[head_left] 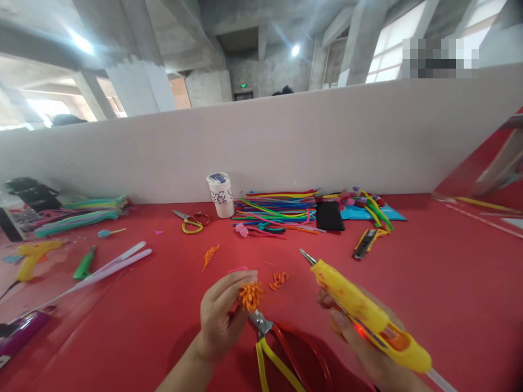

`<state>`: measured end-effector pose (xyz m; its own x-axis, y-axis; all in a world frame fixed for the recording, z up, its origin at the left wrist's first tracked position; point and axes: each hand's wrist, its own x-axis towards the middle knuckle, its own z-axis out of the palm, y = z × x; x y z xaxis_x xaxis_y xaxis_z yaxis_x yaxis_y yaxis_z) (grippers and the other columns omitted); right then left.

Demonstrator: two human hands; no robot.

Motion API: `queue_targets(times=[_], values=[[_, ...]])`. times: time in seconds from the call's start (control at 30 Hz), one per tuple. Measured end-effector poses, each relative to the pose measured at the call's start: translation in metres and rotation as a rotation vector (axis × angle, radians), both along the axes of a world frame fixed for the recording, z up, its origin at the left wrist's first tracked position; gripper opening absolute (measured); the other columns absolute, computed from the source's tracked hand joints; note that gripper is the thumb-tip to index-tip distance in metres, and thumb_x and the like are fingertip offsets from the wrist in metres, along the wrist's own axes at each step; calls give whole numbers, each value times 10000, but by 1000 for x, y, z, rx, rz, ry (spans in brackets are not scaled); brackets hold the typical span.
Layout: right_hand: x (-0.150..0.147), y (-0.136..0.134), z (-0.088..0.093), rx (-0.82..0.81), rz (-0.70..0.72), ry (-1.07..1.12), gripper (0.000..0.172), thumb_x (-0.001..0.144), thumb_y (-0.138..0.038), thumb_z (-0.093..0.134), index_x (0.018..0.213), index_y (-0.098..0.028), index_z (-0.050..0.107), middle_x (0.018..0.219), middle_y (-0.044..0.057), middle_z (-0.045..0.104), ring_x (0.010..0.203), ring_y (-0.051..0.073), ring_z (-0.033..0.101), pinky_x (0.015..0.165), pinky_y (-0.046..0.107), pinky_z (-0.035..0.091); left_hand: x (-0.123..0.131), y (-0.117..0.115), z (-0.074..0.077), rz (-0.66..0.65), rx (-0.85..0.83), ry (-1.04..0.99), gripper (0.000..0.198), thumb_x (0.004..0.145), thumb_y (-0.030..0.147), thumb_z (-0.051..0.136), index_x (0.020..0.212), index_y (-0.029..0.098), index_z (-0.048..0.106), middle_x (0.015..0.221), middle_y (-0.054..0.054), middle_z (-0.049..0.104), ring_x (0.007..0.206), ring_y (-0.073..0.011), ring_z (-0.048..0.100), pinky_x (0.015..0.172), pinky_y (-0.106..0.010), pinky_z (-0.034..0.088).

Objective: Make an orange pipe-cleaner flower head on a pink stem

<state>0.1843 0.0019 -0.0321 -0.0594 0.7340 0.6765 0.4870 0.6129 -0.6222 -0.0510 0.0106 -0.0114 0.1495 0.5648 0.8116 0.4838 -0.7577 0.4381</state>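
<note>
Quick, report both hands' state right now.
Left hand: closed, holding the orange tufted piece in its fingers.
Right hand: closed around the yellow glue gun.

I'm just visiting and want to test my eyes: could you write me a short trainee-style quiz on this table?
1. Choose one. The right hand holds:
a) a white cup
b) a yellow glue gun
c) a pair of scissors

2. True or false: the left hand holds an orange tufted piece.

3. Count: how many yellow glue guns show in the picture?

Key
1. b
2. True
3. Two: the held one and a second glue gun at the far left.
</note>
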Motion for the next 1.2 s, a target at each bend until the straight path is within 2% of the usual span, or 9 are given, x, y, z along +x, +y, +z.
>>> queue_targets(times=[0.13, 0.27, 0.37, 0.43, 0.5, 0.6, 0.8, 1.0, 1.2], values=[[-4, -3, 7, 138, -131, -84, 119, 837, -330, 491, 850, -235, 562, 745, 43, 663, 648, 198, 663, 566, 297, 555, -1, 0, 0, -12, -4, -20, 286, 747, 64, 570, 985, 181, 677, 943, -139, 733, 898, -230, 685, 781, -331, 551], [-7, -3, 28, 233, -83, -237, 51, 803, -226, 503, 758, -230, 528, 630, 7, 632, 520, 157, 621, 474, 243, 504, 1, -2, 1, -28, -74, -101, 245, 740, 76, 581, 921, 185, 705, 920, -126, 738, 877, -235, 685, 766, -326, 547], [-11, -2, 33, 247, 150, -219, 54, 793, -187, 500, 749, -216, 508, 606, -4, 587, 505, 133, 571, 466, 225, 466, 10, -4, 2, -35, -319, -341, 119, 756, 144, 598, 775, 175, 712, 678, -58, 718, 608, -175, 675, 586, -261, 545], [-15, -2, 29, 215, 298, -197, 35, 795, -195, 506, 762, -207, 506, 613, -5, 568, 508, 121, 543, 465, 214, 445, 18, -5, 2, -62, -620, -643, 105, 779, 197, 589, 743, 159, 679, 601, -25, 685, 429, -124, 600, 435, -221, 497], [-18, -4, 26, 163, 320, -227, 42, 798, -202, 516, 759, -204, 502, 615, -10, 554, 501, 109, 522, 461, 204, 424, 25, -6, 3, -145, -840, -858, 99, 752, 226, 622, 702, 144, 645, 554, 1, 653, 348, -98, 544, 348, -194, 442], [-22, -10, 29, 92, 208, -267, 121, 807, -211, 509, 698, -216, 458, 593, -21, 526, 489, 104, 505, 467, 203, 407, 32, -7, 5, -220, -1009, -1022, 154, 700, 234, 673, 618, 141, 582, 461, 38, 589, 299, -77, 506, 302, -159, 395], [-23, -12, 34, -23, 155, -295, 224, 827, -235, 492, 626, -229, 393, 540, -42, 465, 449, 98, 470, 440, 210, 366, 36, -10, 11, -239, -1097, -1082, 199, 676, 243, 697, 585, 141, 552, 384, 51, 539, 279, -67, 485, 286, -132, 365], [-20, -12, 21, -15, 107, -336, 248, 821, -270, 500, 599, -221, 402, 519, -50, 443, 413, 90, 442, 420, 213, 336, 37, -12, 8, -288, -1134, -1093, 205, 704, 230, 684, 578, 141, 549, 389, 55, 541, 284, -59, 494, 296, -122, 371], [-21, -14, 28, -26, 107, -287, 257, 865, -330, 452, 627, -237, 425, 535, -29, 470, 431, 122, 470, 444, 244, 384, 38, -12, 7, -295, -1141, -1091, 196, 712, 241, 674, 591, 144, 554, 402, 45, 560, 282, -61, 487, 297, -133, 380]])
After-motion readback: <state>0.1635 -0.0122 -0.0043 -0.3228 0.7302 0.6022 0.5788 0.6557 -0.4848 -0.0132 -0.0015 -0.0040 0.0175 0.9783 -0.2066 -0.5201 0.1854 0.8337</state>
